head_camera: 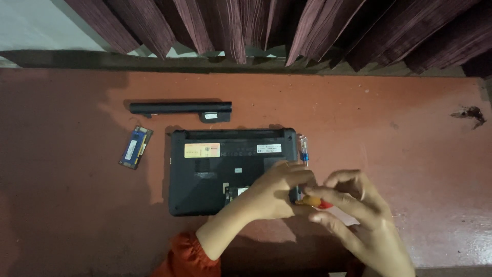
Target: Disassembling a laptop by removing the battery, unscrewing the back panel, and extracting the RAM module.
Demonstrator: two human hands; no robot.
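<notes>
A small black laptop [220, 174] lies upside down on the red surface [77, 205], its underside bearing a yellow label and a white one. My left hand [277, 192] rests on its front right corner, fingers curled over the edge. My right hand [359, 220] pinches a red-and-orange-handled tool [315, 202] against that same corner. What the tool tip touches is hidden by my fingers. A second screwdriver [304, 149] with a clear and blue handle lies just right of the laptop.
A long black battery pack [179, 109] lies behind the laptop. A blue memory module [136, 147] sits to the left. Dark red curtains [307, 25] hang along the far edge. A dark scuff [471, 114] marks the far right.
</notes>
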